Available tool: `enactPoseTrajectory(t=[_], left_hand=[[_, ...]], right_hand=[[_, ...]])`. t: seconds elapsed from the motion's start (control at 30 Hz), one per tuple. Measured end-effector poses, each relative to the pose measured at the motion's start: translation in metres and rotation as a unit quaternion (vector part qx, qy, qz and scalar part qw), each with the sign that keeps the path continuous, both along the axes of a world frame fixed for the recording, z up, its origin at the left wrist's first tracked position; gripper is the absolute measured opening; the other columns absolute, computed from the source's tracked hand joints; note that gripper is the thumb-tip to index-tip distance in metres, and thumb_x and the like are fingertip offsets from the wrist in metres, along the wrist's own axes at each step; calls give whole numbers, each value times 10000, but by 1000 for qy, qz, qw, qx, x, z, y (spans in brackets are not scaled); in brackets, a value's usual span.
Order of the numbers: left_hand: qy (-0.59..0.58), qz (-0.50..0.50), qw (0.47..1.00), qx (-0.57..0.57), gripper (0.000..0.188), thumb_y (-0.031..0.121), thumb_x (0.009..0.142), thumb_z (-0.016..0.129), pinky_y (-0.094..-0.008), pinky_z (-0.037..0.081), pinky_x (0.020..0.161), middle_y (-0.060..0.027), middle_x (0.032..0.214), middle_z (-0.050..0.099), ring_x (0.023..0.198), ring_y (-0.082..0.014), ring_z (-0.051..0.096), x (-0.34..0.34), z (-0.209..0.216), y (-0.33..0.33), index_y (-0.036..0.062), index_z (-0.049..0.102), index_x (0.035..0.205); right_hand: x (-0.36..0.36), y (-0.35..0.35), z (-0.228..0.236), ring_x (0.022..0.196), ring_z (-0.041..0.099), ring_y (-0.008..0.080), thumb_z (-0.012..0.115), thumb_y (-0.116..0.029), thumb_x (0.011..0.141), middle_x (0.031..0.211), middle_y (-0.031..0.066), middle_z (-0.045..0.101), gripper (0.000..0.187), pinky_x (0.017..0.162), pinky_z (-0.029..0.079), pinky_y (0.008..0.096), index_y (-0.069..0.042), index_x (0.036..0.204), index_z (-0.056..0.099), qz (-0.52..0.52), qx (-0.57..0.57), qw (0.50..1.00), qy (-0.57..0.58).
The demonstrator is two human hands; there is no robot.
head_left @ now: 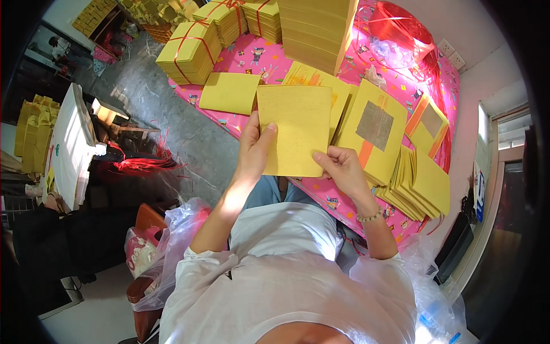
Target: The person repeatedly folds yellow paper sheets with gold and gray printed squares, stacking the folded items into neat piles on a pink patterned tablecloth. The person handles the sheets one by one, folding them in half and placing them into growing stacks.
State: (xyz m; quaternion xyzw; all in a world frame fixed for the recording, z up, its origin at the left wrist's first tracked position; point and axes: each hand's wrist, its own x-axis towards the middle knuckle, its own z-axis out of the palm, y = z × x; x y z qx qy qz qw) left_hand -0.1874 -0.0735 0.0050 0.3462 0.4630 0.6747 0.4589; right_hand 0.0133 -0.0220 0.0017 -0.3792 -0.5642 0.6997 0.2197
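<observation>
In front of me a rectangular piece of yellow joss paper (297, 129) is held up between both hands. My left hand (255, 146) grips its left edge, thumb on the face and fingers behind. On the lower right corner, my right hand (342, 172) pinches it between thumb and bent fingers. Whether it is one sheet or a thin stack, I cannot tell. Just right of it lies a pile of joss paper (392, 123) with a grey square and an orange strip. A fanned pile of yellow sheets (404, 186) sits near my right hand. Another flat yellow pile (226, 93) lies behind my left hand.
A pink patterned cloth (258, 51) covers the table. Bundles tied with red ribbon (189, 54) stand at the back, beside a tall yellow stack (312, 34). Red ribbon (401, 28) is heaped at the far right. Left are a white board (71, 149) and red strands (149, 163).
</observation>
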Motion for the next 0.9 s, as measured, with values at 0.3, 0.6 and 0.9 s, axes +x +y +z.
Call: enactPoseTrajectory(t=[0.3,0.6,0.9], left_hand=[[-28,102,994,9,366,52,972,455,-278,435,934,-73,1208,584,1081,-118,558,-9,-10,-10,4,446,1335],[-252,204,946,9,334,117,965,476,-373,484,940,-107,1230,590,1102,-228,598,-98,-60,-76,28,475,1288],[-238,227,938,-106,375,142,970,441,-378,473,958,-127,1255,579,1123,-252,590,-115,-78,-109,-18,454,1310]], right_hand=[[-14,-3,-5,763,640,62,629,-203,948,880,40,676,258,650,537,208,52,963,664,2,7,1000,22],[-109,56,11,878,673,179,683,-210,868,998,75,696,293,752,523,299,-33,1099,654,16,381,924,-20],[-233,81,-49,851,653,337,839,-308,644,921,140,635,497,733,529,440,-45,996,606,162,661,677,-280]])
